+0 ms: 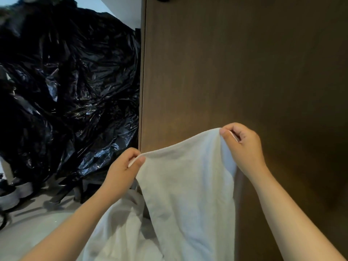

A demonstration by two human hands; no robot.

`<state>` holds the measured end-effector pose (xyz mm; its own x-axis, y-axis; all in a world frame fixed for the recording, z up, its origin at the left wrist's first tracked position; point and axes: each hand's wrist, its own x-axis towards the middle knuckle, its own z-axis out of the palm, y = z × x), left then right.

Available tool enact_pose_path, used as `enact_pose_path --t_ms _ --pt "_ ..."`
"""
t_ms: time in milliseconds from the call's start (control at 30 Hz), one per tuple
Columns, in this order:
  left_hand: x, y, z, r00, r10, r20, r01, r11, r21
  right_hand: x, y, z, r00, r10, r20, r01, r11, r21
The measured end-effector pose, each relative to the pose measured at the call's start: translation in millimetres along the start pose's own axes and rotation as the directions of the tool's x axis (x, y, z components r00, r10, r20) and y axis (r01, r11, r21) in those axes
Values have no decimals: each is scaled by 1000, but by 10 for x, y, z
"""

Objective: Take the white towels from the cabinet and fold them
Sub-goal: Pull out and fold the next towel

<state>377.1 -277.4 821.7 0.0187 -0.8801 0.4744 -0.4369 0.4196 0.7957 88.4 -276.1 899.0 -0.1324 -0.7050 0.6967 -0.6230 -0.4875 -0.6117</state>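
A white towel (188, 185) hangs in front of me, stretched by its top edge. My left hand (122, 170) pinches the towel's upper left corner. My right hand (243, 146) pinches the upper right corner, held a little higher. The cloth droops down from both hands toward the bottom of the view. More white cloth (120, 228) lies bunched below my left forearm. The brown wooden cabinet (244, 72) stands right behind the towel, its surface filling the right half of the view.
Crumpled black plastic sheeting (66, 81) covers the left side, next to the cabinet's edge. Dark shoes (11, 194) sit on the grey floor at the lower left. A pale rounded surface (37, 232) lies at the bottom left.
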Motion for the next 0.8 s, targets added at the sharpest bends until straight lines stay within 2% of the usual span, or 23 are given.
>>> enact_pose_path --t_ms 133,267,400,567,667,800 --pt "22 365 -9 994 59 -94 -75 980 -186 33 -68 30 999 -50 17 51 999 -12" --pt "-7 524 83 985 85 -148 -115 971 -210 8 -138 152 993 -104 62 105 994 -9" --pt "-43 539 217 990 29 -141 -64 966 -251 -94 -183 256 983 -136 121 135 991 15" --pt "-41 548 294 1000 -12 -25 4 954 -301 -186 -298 267 951 -206 229 177 974 142" --pt "-11 556 292 995 11 97 16 964 -265 -225 -366 238 930 -235 284 174 959 222" --pt "-23 644 318 961 79 265 27 927 -374 -251 -401 224 923 -249 294 172 949 263"
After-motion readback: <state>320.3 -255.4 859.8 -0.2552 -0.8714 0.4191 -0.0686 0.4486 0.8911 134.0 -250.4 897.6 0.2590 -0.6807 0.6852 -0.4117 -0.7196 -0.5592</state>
